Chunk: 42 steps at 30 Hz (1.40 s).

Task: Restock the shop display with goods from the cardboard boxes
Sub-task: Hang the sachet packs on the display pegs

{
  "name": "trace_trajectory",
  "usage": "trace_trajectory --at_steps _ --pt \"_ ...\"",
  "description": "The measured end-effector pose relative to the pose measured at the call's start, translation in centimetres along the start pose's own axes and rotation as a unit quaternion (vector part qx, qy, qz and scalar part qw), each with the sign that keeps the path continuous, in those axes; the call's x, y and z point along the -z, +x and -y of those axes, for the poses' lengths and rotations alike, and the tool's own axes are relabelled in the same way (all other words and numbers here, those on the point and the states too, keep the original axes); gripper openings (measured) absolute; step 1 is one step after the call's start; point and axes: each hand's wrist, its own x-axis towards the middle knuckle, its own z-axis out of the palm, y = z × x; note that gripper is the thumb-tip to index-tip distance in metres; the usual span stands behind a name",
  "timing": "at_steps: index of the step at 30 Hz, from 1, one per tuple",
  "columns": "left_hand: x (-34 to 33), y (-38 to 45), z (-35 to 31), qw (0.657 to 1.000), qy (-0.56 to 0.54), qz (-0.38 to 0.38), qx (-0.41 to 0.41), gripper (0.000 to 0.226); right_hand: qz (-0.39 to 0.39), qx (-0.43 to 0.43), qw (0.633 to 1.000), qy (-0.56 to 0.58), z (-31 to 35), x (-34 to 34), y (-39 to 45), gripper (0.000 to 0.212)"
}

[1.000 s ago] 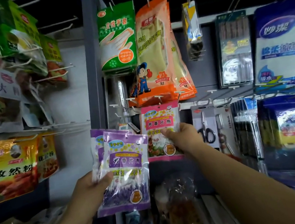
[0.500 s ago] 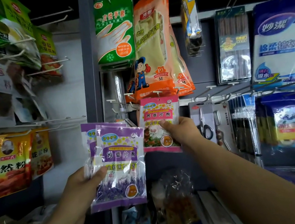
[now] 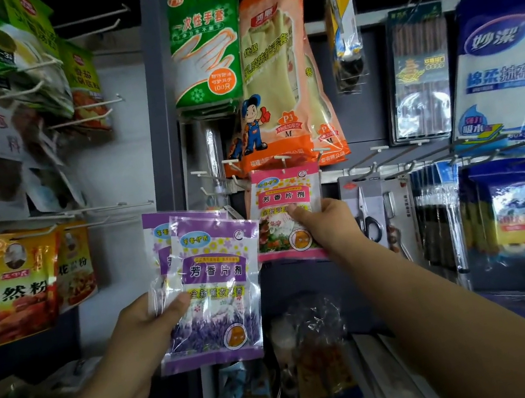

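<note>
My left hand (image 3: 144, 333) grips a small stack of purple sachet packs (image 3: 215, 290) by their left edge, held up in front of the grey shelf post. My right hand (image 3: 326, 224) pinches a pink sachet pack (image 3: 283, 195) by its lower right part. The pink pack's top edge sits level with a white display hook (image 3: 282, 158) just under the orange glove packs (image 3: 281, 70). Whether the pink pack's hole is on the hook I cannot tell.
Green disposable-glove packs (image 3: 206, 45) hang above left. Scissors (image 3: 366, 212) hang right of my right hand, blue cloth packs (image 3: 505, 61) beyond. Yellow spice bags (image 3: 5, 287) hang at left. Bare hooks (image 3: 212, 176) stick out beside the pink pack. A clear plastic bag (image 3: 312, 340) lies below.
The pink pack has risen a little toward the hook row under my right hand. The purple packs in my left hand shifted slightly up and left.
</note>
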Motion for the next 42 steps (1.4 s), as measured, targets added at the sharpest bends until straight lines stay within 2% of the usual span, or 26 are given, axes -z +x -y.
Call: trace_trajectory --at_steps 11,15,16,19,26,27,29,30,34,40,42 --pt "-0.7 -0.4 -0.6 1.000 -0.001 0.015 0.002 0.012 -0.018 -0.033 0.998 -0.058 -1.1 -0.5 1.8 0.022" --pt "-1.4 -0.3 -0.8 1.000 -0.009 0.018 -0.002 0.011 -0.029 -0.032 0.995 -0.090 -1.8 -0.7 2.7 0.052" --pt "-1.5 -0.2 -0.7 1.000 -0.006 0.018 -0.002 0.011 -0.030 -0.036 0.995 -0.091 -2.0 -0.7 2.8 0.054" --pt "-2.0 0.1 -0.1 1.000 0.003 0.020 -0.001 0.009 -0.037 -0.034 0.994 -0.099 -2.8 -0.9 3.9 0.038" --pt "-1.9 -0.3 1.2 1.000 0.019 0.025 -0.002 0.012 -0.045 -0.043 0.994 -0.093 -4.9 -2.0 5.0 0.026" --pt "-1.9 -0.5 1.2 1.000 0.019 0.025 -0.003 0.013 -0.050 -0.045 0.994 -0.087 -5.3 -2.1 4.9 0.030" --pt "-1.7 -0.8 1.2 0.999 0.026 0.021 -0.003 0.015 -0.063 -0.059 0.993 -0.074 -5.6 -2.1 5.2 0.051" --pt "-1.6 -0.9 1.1 0.999 0.029 0.019 -0.002 0.016 -0.066 -0.065 0.992 -0.091 -5.6 -2.1 5.6 0.052" --pt "-1.3 -0.6 1.1 0.999 0.037 0.017 0.004 0.016 -0.065 -0.072 0.983 -0.153 -5.2 -2.0 6.9 0.033" --pt "-1.4 -1.0 1.4 0.998 0.037 0.046 0.026 0.012 -0.106 -0.102 0.975 -0.169 -7.5 -1.9 6.5 0.040" --pt "-1.6 -1.1 1.8 0.999 0.012 0.033 0.042 0.012 -0.143 -0.103 0.959 -0.220 -8.0 -1.7 4.9 0.049"
